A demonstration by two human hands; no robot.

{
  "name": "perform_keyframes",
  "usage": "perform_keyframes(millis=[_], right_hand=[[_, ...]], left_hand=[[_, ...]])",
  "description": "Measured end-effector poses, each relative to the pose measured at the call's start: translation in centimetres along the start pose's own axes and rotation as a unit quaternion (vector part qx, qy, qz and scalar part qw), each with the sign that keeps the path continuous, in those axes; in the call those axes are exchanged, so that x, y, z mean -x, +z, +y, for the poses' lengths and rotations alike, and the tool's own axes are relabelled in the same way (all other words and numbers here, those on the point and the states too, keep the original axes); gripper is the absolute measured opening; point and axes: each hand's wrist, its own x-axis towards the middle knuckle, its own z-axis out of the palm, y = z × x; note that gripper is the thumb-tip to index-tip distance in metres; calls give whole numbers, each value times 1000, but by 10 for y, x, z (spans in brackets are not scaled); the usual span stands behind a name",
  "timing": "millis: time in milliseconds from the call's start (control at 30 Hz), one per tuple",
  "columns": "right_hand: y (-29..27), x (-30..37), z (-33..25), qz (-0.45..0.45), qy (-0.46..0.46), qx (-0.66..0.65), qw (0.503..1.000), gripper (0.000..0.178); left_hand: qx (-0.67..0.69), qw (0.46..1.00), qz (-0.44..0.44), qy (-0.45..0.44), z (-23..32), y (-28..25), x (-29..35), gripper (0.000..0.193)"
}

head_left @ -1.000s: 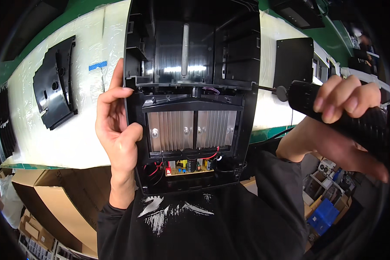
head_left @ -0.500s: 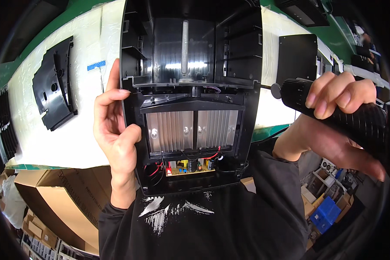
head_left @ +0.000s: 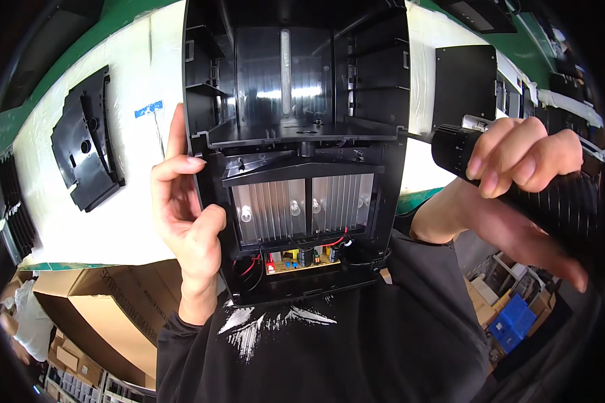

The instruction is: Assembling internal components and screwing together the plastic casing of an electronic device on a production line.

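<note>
A black plastic appliance housing (head_left: 286, 74) stands on edge in front of me, its hollow inside facing up to view. In its lower half are finned metal heat sinks (head_left: 269, 208) and a small circuit board (head_left: 302, 262) with red and black wires. My left hand (head_left: 189, 221) grips the housing's left side, index finger stretched along the outer wall and thumb bent against the near frame. My right hand (head_left: 524, 158) is wrapped round a black electric screwdriver (head_left: 454, 148). The driver's bit points left and meets the housing's right wall; the screw itself cannot be made out.
Two flat black panels lie on the white-covered bench: a cut-out one (head_left: 84, 144) at left, a rectangular one (head_left: 465, 84) at right. More black parts (head_left: 17, 201) stand at the far left. An opened cardboard box (head_left: 107, 312) is below left, a blue crate (head_left: 513, 322) below right.
The housing has tipped slightly, so more of its middle ledge shows, and its lower end has shifted a little right. The screwdriver stays at the right wall.
</note>
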Motion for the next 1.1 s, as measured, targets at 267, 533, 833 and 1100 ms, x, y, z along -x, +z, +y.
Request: perform_keyframes(millis=[267, 533, 833, 1100], right_hand=[[5, 5, 6, 58, -4, 13, 998, 97], [7, -1, 8, 19, -114, 13, 993, 85], [-24, 61, -128, 332, -219, 189, 898, 82], [-78, 136, -123, 493, -235, 444, 710, 89]], left_hand=[[22, 1000, 5, 2, 1, -1, -1, 50], [47, 999, -1, 16, -4, -1, -1, 54], [51, 998, -5, 22, -4, -3, 0, 58], [-12, 1000, 0, 12, 2, 1, -2, 66]])
